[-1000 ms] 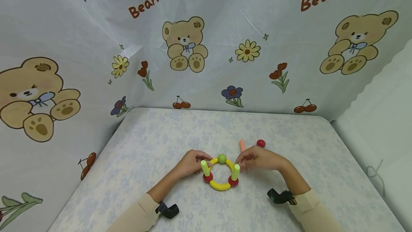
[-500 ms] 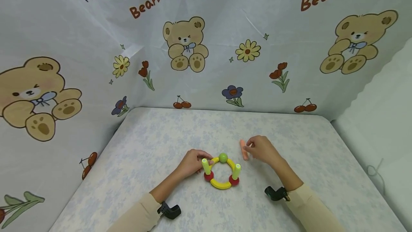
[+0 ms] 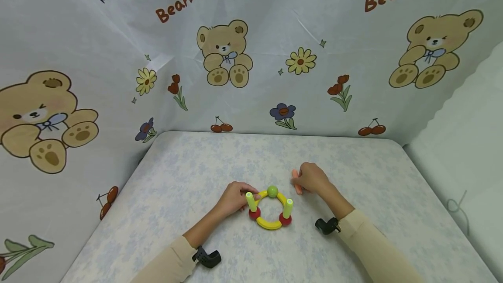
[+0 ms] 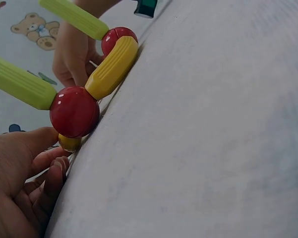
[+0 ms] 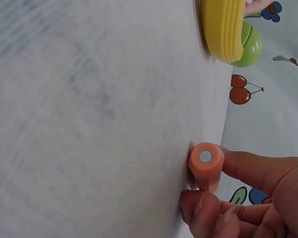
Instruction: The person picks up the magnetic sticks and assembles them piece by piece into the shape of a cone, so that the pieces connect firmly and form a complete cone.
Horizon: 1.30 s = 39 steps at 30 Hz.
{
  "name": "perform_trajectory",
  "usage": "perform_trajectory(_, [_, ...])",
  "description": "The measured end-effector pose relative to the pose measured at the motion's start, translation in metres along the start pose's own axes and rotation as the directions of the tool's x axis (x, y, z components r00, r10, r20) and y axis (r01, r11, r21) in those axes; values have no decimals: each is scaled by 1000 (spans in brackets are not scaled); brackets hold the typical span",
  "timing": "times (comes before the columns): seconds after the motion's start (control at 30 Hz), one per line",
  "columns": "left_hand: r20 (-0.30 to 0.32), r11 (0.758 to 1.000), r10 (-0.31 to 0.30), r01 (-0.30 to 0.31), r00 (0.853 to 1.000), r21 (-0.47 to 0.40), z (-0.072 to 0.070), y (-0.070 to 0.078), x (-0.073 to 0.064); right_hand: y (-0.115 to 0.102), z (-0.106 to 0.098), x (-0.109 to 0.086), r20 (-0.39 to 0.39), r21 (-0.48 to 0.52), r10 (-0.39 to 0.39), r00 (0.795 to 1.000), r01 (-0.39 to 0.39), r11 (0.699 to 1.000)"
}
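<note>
A ring of yellow curved bars (image 3: 269,224) lies on the table, joined by two red balls (image 3: 285,219) and a green ball (image 3: 272,191). A light green rod (image 3: 288,208) stands up from each red ball. At the ring's left side my left hand (image 3: 233,198) pinches a yellow bar (image 4: 69,143) between thumb and fingers, just behind a red ball (image 4: 75,112). To the right of the ring, my right hand (image 3: 313,177) pinches an orange stick (image 3: 298,189) lying on the table. In the right wrist view, the stick's near end (image 5: 206,156) shows a round silver disc.
The table (image 3: 196,160) has a pale blue patterned cover. A curtain (image 3: 267,99) printed with bears and flowers hangs behind it. On the right is a white wall or cloth (image 3: 471,143) with a thin cord loop (image 3: 456,208).
My right hand has left the ring's right side, moved back and right, and taken hold of the orange stick. A loose red ball seen earlier is now hidden. My left hand stays at the ring.
</note>
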<state>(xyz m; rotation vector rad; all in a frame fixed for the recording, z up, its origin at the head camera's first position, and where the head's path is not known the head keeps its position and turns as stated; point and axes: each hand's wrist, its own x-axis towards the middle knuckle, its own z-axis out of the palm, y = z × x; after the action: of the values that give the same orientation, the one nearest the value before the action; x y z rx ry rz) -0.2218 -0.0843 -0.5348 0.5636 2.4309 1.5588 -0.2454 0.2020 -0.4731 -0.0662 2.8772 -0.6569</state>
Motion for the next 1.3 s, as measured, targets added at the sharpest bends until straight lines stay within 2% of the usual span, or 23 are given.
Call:
perform_trajectory(0.33, [1,1000,-18,18,1000,1,0,1,-1,3,0,3,34,58,38,999,-40,997])
perform_trajectory(0.53, [-6,1000,-27,27,1000,8,0,2,-2,9,-2,0,46,120,6,999,-11,993])
perform_trajectory(0.93, [-9,1000,-17,17,1000,10,1,0,-3,14,-2,-14,31,295,-24,999,14,955])
perform_trajectory(1.1, [-13,1000,-5,6,1000,20,0,0,-2,10,-4,-19,0,356,-55,998,51,933])
perform_trajectory(1.3, [-10,999,-11,12,1000,30,1,1,-2,3,-4,-23,-67,361,-96,993,114,926])
